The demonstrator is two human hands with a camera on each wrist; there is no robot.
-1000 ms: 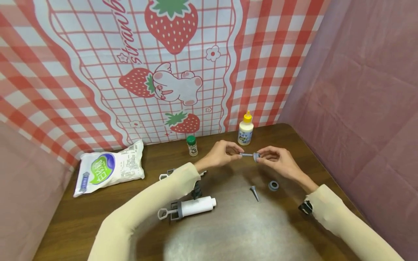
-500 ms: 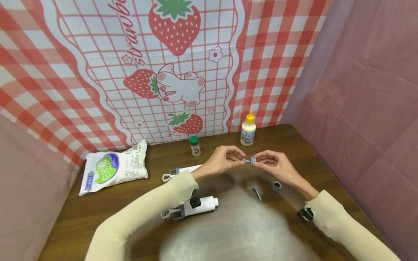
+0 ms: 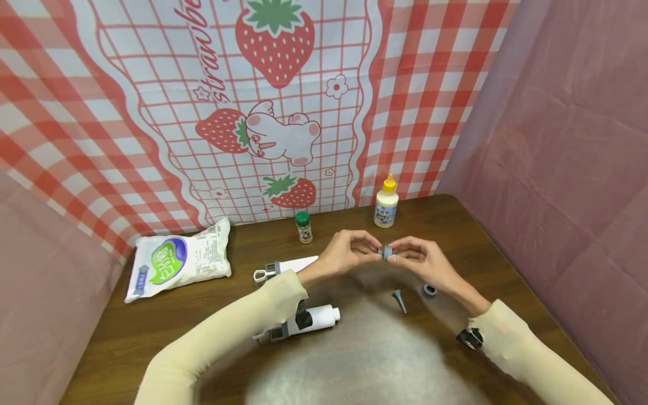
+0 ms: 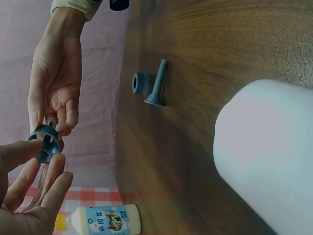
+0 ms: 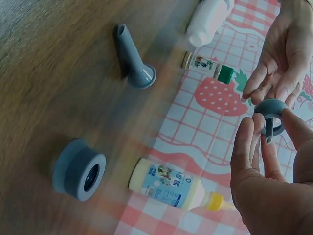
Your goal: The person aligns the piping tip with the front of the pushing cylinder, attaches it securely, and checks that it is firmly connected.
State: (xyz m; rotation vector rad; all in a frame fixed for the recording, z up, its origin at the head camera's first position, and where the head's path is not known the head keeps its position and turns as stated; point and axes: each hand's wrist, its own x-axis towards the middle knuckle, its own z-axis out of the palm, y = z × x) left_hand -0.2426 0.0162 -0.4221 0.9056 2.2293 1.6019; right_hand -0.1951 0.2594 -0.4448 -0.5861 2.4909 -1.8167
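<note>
Both hands meet above the table's right half. My left hand (image 3: 349, 250) pinches the wide end of a small grey funnel-shaped nozzle (image 5: 269, 129). Opposite it, my right hand (image 3: 425, 263) holds a grey ring cap (image 3: 388, 252) between thumb and fingers. The nozzle's narrow tube pokes through the ring's hole in the right wrist view. Fingertips hide part of both pieces. On the table below the hands lie a second grey nozzle (image 3: 399, 302) and, partly behind the right wrist in the head view, a second ring cap (image 5: 73, 169).
Two white plunger tubes with grey ends, a near one (image 3: 321, 318) and a far one (image 3: 296, 264), lie by the left forearm. Along the back stand a green-capped jar (image 3: 304, 228) and a yellow-tipped squeeze bottle (image 3: 386, 209). A white printed bag (image 3: 202, 261) lies at left.
The hands have come together, and the nozzle has slid into the ring cap, so its tube no longer shows between them in the head view. The view has shifted slightly.
</note>
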